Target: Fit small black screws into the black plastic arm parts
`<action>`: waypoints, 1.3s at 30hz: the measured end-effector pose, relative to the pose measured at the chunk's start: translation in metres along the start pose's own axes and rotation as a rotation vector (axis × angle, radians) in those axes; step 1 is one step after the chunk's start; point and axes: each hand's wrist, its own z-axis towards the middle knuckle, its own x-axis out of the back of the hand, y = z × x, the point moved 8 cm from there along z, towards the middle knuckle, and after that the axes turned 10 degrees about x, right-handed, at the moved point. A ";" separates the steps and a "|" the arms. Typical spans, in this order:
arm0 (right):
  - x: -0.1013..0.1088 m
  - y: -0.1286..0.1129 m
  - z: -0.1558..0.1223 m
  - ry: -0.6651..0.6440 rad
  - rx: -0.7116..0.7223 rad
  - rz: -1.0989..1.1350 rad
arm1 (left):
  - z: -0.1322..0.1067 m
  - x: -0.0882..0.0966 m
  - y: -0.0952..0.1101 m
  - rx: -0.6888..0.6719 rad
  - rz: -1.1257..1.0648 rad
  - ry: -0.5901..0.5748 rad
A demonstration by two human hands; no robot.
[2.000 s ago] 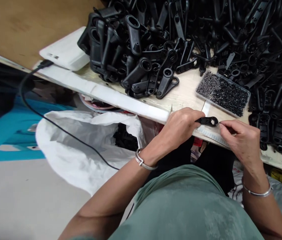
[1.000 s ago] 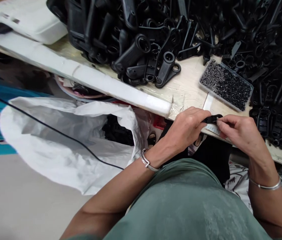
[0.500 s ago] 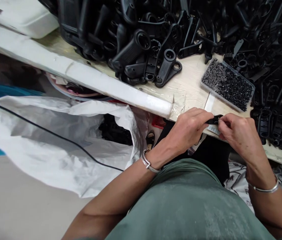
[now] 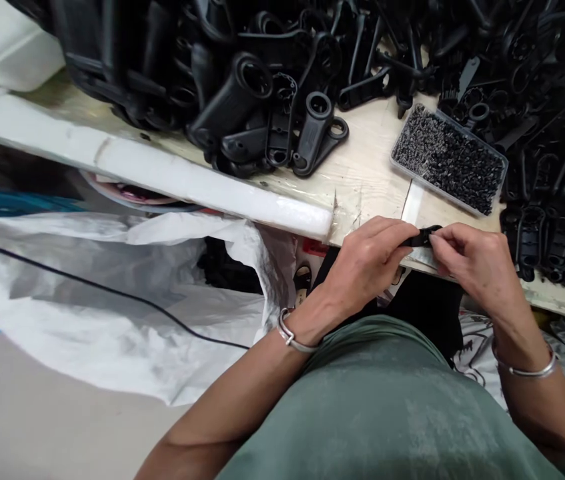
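Observation:
My left hand (image 4: 369,257) is closed round a small black plastic lever part (image 4: 419,237) at the table's front edge. My right hand (image 4: 472,263) pinches at the ring end of the same part, fingers pressed together; whatever tiny thing they hold is hidden. Just beyond the hands sits a clear tray of small black screws (image 4: 447,160).
A large heap of black plastic handles and levers (image 4: 282,80) covers the wooden table (image 4: 367,173). A white foam strip (image 4: 162,177) lines the table's front edge. A white sack (image 4: 112,300) with a black cable (image 4: 87,283) across it lies on the floor at left.
My hands have drawn closer together on the black part, and my right fingers now cover its ring end. The camera view has shifted left and down a little.

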 end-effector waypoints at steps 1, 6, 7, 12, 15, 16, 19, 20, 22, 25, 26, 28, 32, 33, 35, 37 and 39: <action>0.000 0.010 -0.004 0.040 -0.050 0.161 | -0.001 0.001 0.001 -0.004 -0.001 0.012; -0.007 0.038 -0.027 0.280 -0.279 0.739 | -0.007 0.005 0.007 0.039 -0.005 0.082; -0.011 0.037 -0.029 0.294 -0.298 0.820 | -0.008 0.005 0.009 0.046 -0.003 0.099; -0.023 0.027 -0.027 0.342 -0.325 1.113 | -0.011 0.005 0.024 0.009 0.006 0.177; -0.026 0.027 -0.025 0.412 -0.378 1.203 | -0.011 0.004 0.028 0.006 0.006 0.184; -0.026 0.027 -0.024 0.431 -0.396 1.219 | -0.011 0.004 0.029 0.008 0.006 0.182; -0.027 0.028 -0.023 0.460 -0.408 1.200 | -0.012 0.002 0.031 0.015 0.005 0.171; -0.027 0.028 -0.022 0.463 -0.404 1.180 | -0.013 0.001 0.031 0.016 0.001 0.169; -0.028 0.028 -0.022 0.464 -0.402 1.154 | -0.016 0.000 0.032 0.013 -0.019 0.175; -0.028 0.028 -0.022 0.424 -0.411 1.175 | -0.017 -0.001 0.031 0.016 -0.060 0.141; -0.026 0.028 -0.022 0.398 -0.401 1.182 | -0.015 -0.001 0.031 0.023 -0.071 0.099; -0.013 0.031 -0.025 0.359 -0.355 1.148 | -0.011 0.001 0.029 0.014 -0.085 -0.012; 0.050 0.062 -0.045 0.461 -0.276 0.852 | 0.006 0.040 0.021 -0.094 0.075 0.034; 0.070 0.074 -0.052 0.508 -0.274 0.756 | 0.013 0.053 0.012 -0.059 0.156 0.086; 0.110 0.103 -0.067 0.642 -0.274 0.571 | 0.026 0.078 -0.010 0.066 0.350 0.195; 0.143 0.133 -0.082 0.749 -0.338 0.317 | 0.039 0.092 -0.034 0.248 0.513 0.195; 0.160 0.158 -0.085 0.713 -0.422 0.043 | 0.047 0.096 -0.049 0.349 0.603 0.165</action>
